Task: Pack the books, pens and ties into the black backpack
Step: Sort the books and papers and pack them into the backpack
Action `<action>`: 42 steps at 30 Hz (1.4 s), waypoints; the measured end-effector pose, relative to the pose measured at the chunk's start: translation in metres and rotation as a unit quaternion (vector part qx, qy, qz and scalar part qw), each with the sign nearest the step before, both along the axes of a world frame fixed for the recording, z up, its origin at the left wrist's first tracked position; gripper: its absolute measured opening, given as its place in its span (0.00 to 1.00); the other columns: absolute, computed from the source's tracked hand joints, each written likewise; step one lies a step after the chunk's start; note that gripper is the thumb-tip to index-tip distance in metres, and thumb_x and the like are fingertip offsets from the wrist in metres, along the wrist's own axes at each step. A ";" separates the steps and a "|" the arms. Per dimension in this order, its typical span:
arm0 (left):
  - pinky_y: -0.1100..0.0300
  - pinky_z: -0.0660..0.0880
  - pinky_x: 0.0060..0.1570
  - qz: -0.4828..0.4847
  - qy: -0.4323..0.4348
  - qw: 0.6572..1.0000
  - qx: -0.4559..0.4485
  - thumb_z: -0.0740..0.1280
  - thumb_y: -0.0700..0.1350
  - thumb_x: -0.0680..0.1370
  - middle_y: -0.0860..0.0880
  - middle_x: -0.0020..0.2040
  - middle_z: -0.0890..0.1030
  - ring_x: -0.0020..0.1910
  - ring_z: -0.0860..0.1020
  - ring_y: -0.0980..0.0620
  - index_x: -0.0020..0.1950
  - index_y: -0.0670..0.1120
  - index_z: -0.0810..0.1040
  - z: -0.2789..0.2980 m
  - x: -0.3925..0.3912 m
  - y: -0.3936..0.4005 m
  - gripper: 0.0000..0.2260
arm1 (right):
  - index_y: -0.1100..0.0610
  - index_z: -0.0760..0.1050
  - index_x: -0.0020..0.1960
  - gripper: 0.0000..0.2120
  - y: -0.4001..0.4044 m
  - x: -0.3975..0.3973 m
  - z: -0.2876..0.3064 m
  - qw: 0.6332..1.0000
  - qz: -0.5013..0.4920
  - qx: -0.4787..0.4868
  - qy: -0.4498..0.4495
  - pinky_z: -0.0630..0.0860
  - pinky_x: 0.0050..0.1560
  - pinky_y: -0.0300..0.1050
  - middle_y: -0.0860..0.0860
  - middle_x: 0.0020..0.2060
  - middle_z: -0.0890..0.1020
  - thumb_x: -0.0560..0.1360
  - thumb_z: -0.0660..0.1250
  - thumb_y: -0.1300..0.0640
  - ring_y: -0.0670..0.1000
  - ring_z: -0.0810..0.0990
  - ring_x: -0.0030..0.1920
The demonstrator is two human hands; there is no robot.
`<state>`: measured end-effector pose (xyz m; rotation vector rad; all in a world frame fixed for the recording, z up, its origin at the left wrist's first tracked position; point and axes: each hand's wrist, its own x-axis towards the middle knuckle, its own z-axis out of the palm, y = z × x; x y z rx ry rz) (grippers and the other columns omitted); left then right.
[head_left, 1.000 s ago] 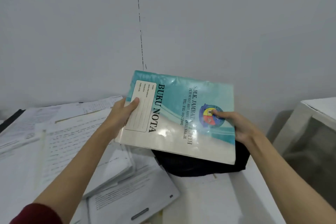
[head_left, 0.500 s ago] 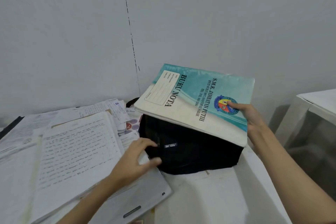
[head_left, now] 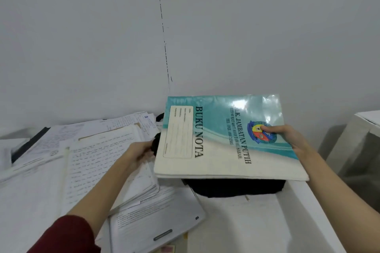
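Note:
A teal and cream notebook (head_left: pixel 222 139) marked BUKU NOTA hovers flat over the black backpack (head_left: pixel 236 188), hiding most of it. My right hand (head_left: pixel 287 139) grips the notebook's right edge, thumb on the crest on its cover. My left hand (head_left: pixel 139 154) reaches to the backpack's left side, its fingers on the black fabric at the notebook's left edge; the fingertips are hidden behind the notebook. No pens or ties are visible.
Stacks of handwritten and printed papers (head_left: pixel 82 166) cover the white table (head_left: pixel 236 222) at the left. A clipboard with printed sheets (head_left: pixel 156 220) lies at the front. A white wall stands close behind. A white cabinet (head_left: pixel 364 141) stands at the right.
My right hand has brought the notebook lower and flatter over the backpack. My left hand has moved from the backpack's front lower corner up to its left side.

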<state>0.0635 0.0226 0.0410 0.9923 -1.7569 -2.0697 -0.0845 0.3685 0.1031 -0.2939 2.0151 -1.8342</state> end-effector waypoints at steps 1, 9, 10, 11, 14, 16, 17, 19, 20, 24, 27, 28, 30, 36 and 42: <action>0.67 0.77 0.27 0.009 0.013 1.000 0.003 0.66 0.36 0.77 0.44 0.39 0.81 0.37 0.77 0.52 0.49 0.35 0.78 0.008 -0.005 -0.007 0.05 | 0.59 0.79 0.40 0.10 0.001 0.002 0.001 1.000 0.012 0.019 0.001 0.69 0.53 0.34 0.47 0.30 0.84 0.65 0.75 0.54 0.51 0.77 0.47; 0.63 0.73 0.31 0.008 0.081 0.977 -0.196 0.64 0.42 0.79 0.45 0.39 0.74 0.36 0.73 0.50 0.42 0.41 0.75 0.111 -0.052 -0.011 0.07 | 0.65 0.77 0.54 0.28 -0.003 0.008 -0.025 0.982 0.150 -0.002 -0.112 0.82 0.37 0.53 0.63 0.45 0.84 0.54 0.77 0.65 0.61 0.84 0.40; 0.62 0.71 0.35 -0.024 0.075 0.961 -0.265 0.63 0.45 0.79 0.46 0.40 0.74 0.40 0.72 0.49 0.44 0.41 0.75 0.124 -0.054 -0.001 0.08 | 0.65 0.77 0.55 0.25 -0.003 0.009 -0.028 0.985 0.125 -0.012 -0.119 0.82 0.35 0.52 0.63 0.43 0.84 0.58 0.73 0.66 0.60 0.84 0.38; 0.61 0.70 0.37 -0.060 0.071 0.934 -0.344 0.62 0.50 0.79 0.47 0.41 0.75 0.42 0.73 0.49 0.47 0.42 0.75 0.133 -0.053 0.009 0.12 | 0.66 0.76 0.56 0.24 -0.006 0.009 -0.032 0.985 0.107 -0.028 -0.129 0.82 0.34 0.51 0.62 0.43 0.84 0.60 0.70 0.67 0.60 0.84 0.37; 0.57 0.73 0.41 -0.193 -0.023 0.773 -0.604 0.67 0.66 0.71 0.52 0.43 0.76 0.43 0.75 0.51 0.50 0.47 0.74 0.148 -0.052 0.046 0.23 | 0.67 0.74 0.58 0.18 -0.007 0.007 -0.038 0.983 0.044 -0.078 -0.160 0.81 0.32 0.50 0.62 0.42 0.84 0.68 0.66 0.70 0.60 0.84 0.36; 0.57 0.69 0.39 -0.195 -0.066 0.665 -0.718 0.64 0.65 0.73 0.52 0.40 0.76 0.43 0.76 0.49 0.46 0.49 0.73 0.147 -0.057 0.064 0.19 | 0.66 0.74 0.56 0.12 -0.011 0.006 -0.039 0.973 0.019 -0.122 -0.193 0.81 0.30 0.51 0.63 0.40 0.84 0.74 0.59 0.70 0.60 0.84 0.35; 0.58 0.67 0.38 -0.166 -0.051 0.644 -0.745 0.61 0.62 0.76 0.52 0.40 0.76 0.44 0.77 0.47 0.45 0.49 0.73 0.148 -0.060 0.071 0.17 | 0.66 0.74 0.56 0.12 -0.015 0.005 -0.039 0.970 -0.001 -0.136 -0.202 0.80 0.29 0.51 0.63 0.39 0.84 0.75 0.57 0.71 0.61 0.84 0.34; 0.58 0.65 0.38 -0.101 -0.002 0.633 -0.768 0.59 0.57 0.79 0.48 0.42 0.78 0.46 0.77 0.44 0.45 0.47 0.76 0.155 -0.067 0.082 0.15 | 0.66 0.72 0.59 0.15 -0.025 0.004 -0.042 0.964 -0.047 -0.162 -0.206 0.80 0.29 0.54 0.64 0.44 0.83 0.75 0.55 0.72 0.63 0.83 0.38; 0.58 0.64 0.37 -0.076 0.019 0.628 -0.775 0.58 0.55 0.80 0.47 0.42 0.79 0.45 0.77 0.43 0.45 0.46 0.77 0.161 -0.070 0.087 0.15 | 0.67 0.71 0.61 0.16 -0.031 0.003 -0.044 0.959 -0.072 -0.180 -0.208 0.81 0.30 0.55 0.66 0.50 0.81 0.75 0.54 0.73 0.64 0.82 0.42; 0.59 0.58 0.30 -0.028 0.062 0.579 -0.813 0.59 0.49 0.78 0.47 0.37 0.75 0.39 0.74 0.44 0.41 0.42 0.78 0.182 -0.078 0.105 0.14 | 0.70 0.69 0.63 0.19 -0.051 0.003 -0.054 0.931 -0.180 -0.239 -0.209 0.78 0.40 0.57 0.67 0.57 0.77 0.73 0.55 0.74 0.65 0.79 0.47; 0.58 0.61 0.34 -0.047 0.083 0.589 -0.802 0.59 0.46 0.78 0.45 0.44 0.75 0.43 0.74 0.43 0.43 0.39 0.77 0.189 -0.085 0.109 0.13 | 0.67 0.70 0.59 0.14 -0.063 0.008 -0.059 0.909 -0.231 -0.268 -0.219 0.76 0.47 0.59 0.64 0.50 0.78 0.74 0.58 0.73 0.62 0.79 0.42; 0.56 0.62 0.36 -0.049 0.084 0.600 -0.794 0.58 0.45 0.78 0.44 0.45 0.76 0.43 0.74 0.43 0.44 0.38 0.77 0.188 -0.087 0.110 0.12 | 0.67 0.70 0.58 0.13 -0.066 0.010 -0.061 0.906 -0.240 -0.270 -0.219 0.76 0.48 0.59 0.63 0.47 0.78 0.74 0.58 0.73 0.62 0.79 0.40; 0.55 0.63 0.37 -0.050 0.082 0.615 -0.783 0.56 0.43 0.79 0.42 0.44 0.76 0.42 0.74 0.42 0.51 0.39 0.73 0.184 -0.090 0.110 0.10 | 0.67 0.70 0.57 0.12 -0.068 0.012 -0.063 0.904 -0.249 -0.270 -0.221 0.76 0.50 0.60 0.63 0.43 0.78 0.74 0.59 0.73 0.62 0.79 0.39; 0.57 0.66 0.40 -0.073 0.093 0.618 -0.777 0.60 0.54 0.78 0.48 0.43 0.79 0.44 0.75 0.47 0.56 0.48 0.74 0.184 -0.090 0.090 0.13 | 0.65 0.71 0.56 0.11 -0.051 0.002 -0.065 0.886 -0.306 -0.279 -0.209 0.77 0.37 0.54 0.62 0.43 0.78 0.75 0.60 0.73 0.59 0.78 0.35; 0.57 0.62 0.37 -0.067 0.060 0.620 -0.780 0.58 0.60 0.78 0.47 0.36 0.74 0.39 0.73 0.44 0.39 0.43 0.77 0.190 -0.101 0.114 0.22 | 0.58 0.66 0.67 0.18 -0.096 -0.003 -0.081 0.870 -0.257 -0.342 -0.244 0.81 0.37 0.53 0.60 0.57 0.78 0.78 0.63 0.64 0.56 0.80 0.44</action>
